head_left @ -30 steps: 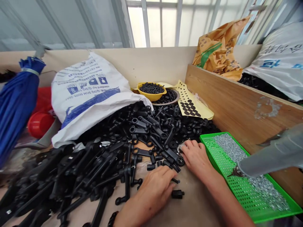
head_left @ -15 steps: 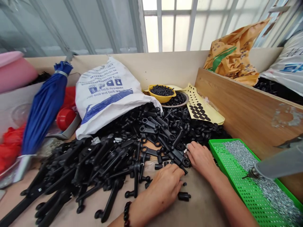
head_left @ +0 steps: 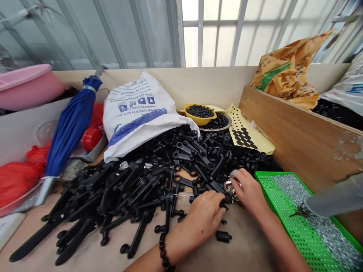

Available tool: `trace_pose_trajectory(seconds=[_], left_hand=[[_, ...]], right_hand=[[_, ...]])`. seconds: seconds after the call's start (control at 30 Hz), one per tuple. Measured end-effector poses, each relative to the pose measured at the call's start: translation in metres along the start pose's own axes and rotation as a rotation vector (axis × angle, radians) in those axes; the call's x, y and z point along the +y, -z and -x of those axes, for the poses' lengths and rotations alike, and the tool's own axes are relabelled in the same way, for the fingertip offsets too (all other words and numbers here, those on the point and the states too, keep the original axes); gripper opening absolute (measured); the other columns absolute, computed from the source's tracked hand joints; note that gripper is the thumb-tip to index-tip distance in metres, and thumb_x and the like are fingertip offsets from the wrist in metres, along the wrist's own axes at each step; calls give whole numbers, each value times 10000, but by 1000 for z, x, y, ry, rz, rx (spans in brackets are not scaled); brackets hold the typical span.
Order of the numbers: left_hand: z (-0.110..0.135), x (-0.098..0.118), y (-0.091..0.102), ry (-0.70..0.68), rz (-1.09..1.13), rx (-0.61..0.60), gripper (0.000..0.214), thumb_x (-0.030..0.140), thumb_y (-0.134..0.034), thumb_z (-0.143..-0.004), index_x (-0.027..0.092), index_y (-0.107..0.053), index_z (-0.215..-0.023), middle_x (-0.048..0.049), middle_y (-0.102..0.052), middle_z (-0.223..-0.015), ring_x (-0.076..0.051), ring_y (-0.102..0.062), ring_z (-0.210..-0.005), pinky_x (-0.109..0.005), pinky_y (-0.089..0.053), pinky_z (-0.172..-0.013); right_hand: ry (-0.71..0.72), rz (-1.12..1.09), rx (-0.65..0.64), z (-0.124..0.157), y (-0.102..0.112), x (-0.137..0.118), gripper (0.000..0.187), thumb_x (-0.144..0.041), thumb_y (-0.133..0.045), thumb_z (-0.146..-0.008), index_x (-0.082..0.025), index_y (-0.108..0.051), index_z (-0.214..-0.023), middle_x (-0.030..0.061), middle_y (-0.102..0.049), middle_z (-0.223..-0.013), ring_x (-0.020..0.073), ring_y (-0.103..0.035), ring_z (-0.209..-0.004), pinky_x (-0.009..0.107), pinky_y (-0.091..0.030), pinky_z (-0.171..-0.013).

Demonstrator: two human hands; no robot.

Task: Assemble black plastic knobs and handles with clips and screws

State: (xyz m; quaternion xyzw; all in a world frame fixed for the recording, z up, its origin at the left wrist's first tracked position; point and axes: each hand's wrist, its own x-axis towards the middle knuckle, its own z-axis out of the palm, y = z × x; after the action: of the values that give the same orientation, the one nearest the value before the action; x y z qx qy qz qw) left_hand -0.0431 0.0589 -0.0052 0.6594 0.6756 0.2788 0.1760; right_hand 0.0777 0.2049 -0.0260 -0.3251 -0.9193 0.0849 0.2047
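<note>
My left hand (head_left: 202, 217) lies palm down at the near edge of a big pile of black plastic lever parts (head_left: 147, 181), its fingertips on a black arm piece (head_left: 218, 189). My right hand (head_left: 249, 190) sits just to the right, fingers curled around the same piece's ringed end, next to some shiny silver bits (head_left: 230, 186). A small black cylinder (head_left: 223, 237) lies loose on the brown table below my left hand.
A white sack (head_left: 136, 113) spills the parts. Behind stand a yellow bowl of black screws (head_left: 200, 111), a metal bowl (head_left: 219, 122) and a yellow sheet of black pads (head_left: 244, 132). A green tray of silver screws (head_left: 300, 219) is right; a grey tool (head_left: 331, 198) hangs over it. A blue umbrella (head_left: 69, 128) leans left.
The view has swung left, bringing the umbrella and a pink tub into sight. Both hands have stayed at the pile's edge, closing in on the black arm piece.
</note>
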Motion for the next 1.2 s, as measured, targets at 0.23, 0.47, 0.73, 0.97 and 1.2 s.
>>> trace_pose_trajectory(seconds=[0.23, 0.47, 0.73, 0.97, 1.2], left_hand=[[-35, 14, -4, 28, 168, 143, 83, 201, -500, -890, 181, -579, -908, 0, -661, -807, -148, -606, -717, -231, -442, -633], [-41, 7, -4, -187, -70, -59, 206, 93, -422, -893, 174, -609, -860, -11, -667, -828, -134, -606, -736, -218, -450, -694], [-77, -11, 14, -235, -403, -106, 240, 9, -409, -828, 163, -592, -831, -94, -628, -870, -241, -491, -908, -385, -405, -822], [-99, -16, 1, -273, -320, -88, 248, -38, -458, -736, 152, -602, -805, -123, -634, -832, -271, -476, -977, -482, -309, -933], [-135, -22, 28, -190, 150, 111, 313, 111, -536, -783, 189, -596, -1080, -66, -612, -1138, -229, -506, -1070, -423, -349, -986]], right_hand=[[-204, -1008, 98, 32, 11, -16, 244, -406, -538, -870, -182, -581, -956, 52, -677, -855, 183, -646, -773, 269, -517, -672], [30, -212, 172, 51, 16, -13, 191, -280, -432, -915, -208, -512, -758, 9, -567, -691, 149, -532, -597, 249, -364, -542], [-38, 22, 379, 59, 14, -8, 253, -244, -434, -870, -220, -393, -622, -39, -449, -530, 104, -388, -415, 240, -278, -453], [-95, -131, 398, 66, 18, -6, 280, -249, -457, -856, -225, -331, -607, -65, -394, -503, 86, -374, -399, 213, -277, -422], [-188, -308, 469, 70, 20, -3, 320, -277, -488, -852, -216, -324, -584, -61, -370, -505, 89, -377, -443, 201, -289, -437]])
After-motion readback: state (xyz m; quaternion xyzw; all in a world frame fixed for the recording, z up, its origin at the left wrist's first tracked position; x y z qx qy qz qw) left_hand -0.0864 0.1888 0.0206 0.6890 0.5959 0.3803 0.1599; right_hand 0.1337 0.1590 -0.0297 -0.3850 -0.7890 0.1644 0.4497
